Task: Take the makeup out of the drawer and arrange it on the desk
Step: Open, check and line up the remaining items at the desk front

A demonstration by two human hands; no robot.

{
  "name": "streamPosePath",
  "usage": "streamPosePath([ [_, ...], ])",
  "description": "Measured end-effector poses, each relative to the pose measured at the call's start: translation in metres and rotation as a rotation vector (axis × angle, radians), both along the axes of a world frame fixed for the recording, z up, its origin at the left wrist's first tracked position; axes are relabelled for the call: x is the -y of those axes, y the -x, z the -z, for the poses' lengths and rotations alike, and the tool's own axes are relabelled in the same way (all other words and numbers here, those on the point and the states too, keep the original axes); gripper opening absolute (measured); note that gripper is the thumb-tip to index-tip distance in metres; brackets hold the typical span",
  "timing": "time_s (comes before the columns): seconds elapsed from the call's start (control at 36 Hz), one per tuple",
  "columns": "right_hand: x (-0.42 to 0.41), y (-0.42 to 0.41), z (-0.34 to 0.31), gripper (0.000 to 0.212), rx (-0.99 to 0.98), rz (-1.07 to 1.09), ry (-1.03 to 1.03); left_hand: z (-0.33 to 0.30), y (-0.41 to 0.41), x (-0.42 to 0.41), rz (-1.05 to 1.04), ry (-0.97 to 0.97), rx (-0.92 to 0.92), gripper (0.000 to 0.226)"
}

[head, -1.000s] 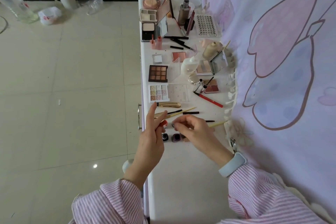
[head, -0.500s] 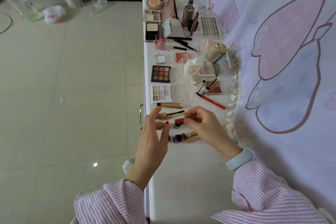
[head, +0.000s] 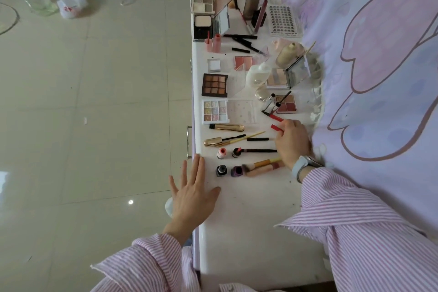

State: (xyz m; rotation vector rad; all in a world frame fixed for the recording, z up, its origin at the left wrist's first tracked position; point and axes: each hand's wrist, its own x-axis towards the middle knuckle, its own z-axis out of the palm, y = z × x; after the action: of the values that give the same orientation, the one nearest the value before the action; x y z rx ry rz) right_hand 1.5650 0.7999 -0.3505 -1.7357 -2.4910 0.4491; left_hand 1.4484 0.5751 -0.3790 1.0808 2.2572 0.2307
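Left hand (head: 192,193) flat, fingers spread; right hand (head: 292,141) pinches red stick (head: 276,127); four small bottles (head: 221,170) nearby.

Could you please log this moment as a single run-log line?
left hand: open, flat at desk edge | right hand: grips red stick | makeup laid out on desk

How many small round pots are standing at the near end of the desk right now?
4: coral pot and red-topped pot side by side; black pot and purple pot nearer. The right hand may hide more.
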Motion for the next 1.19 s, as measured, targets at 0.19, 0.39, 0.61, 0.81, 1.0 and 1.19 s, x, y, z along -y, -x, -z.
streamPosePath([
  [0.19, 0.035, -0.013, -0.013, 0.02, -0.333, -0.084, -0.156, 0.005, -0.001, 0.002, -0.017, -0.02, 0.008, 0.078],
  [0.39, 0.093, -0.046, 0.014, 0.027, -0.097, -0.354, -0.283, 0.008, -0.004, 0.002, -0.039, -0.048, 0.02, 0.078],
  [0.61, 0.1, -0.052, 0.015, 0.033, 0.083, -0.403, -0.322, 0.009, -0.007, 0.005, -0.052, -0.044, 0.024, 0.076],
  [0.81, 0.1, -0.054, 0.017, 0.029, 0.138, -0.479, -0.298, 0.007, -0.007, 0.004, -0.074, -0.06, 0.032, 0.077],
  [1.0, 0.115, -0.06, -0.011, 0.027, -0.372, -0.244, 0.134, 0.004, -0.008, 0.004, -0.175, -0.158, 0.059, 0.072],
  [1.19, 0.12, -0.045, -0.049, 0.021, -0.658, -0.127, 0.507, -0.025, -0.016, 0.006, -0.462, -0.712, 0.126, 0.026],
])
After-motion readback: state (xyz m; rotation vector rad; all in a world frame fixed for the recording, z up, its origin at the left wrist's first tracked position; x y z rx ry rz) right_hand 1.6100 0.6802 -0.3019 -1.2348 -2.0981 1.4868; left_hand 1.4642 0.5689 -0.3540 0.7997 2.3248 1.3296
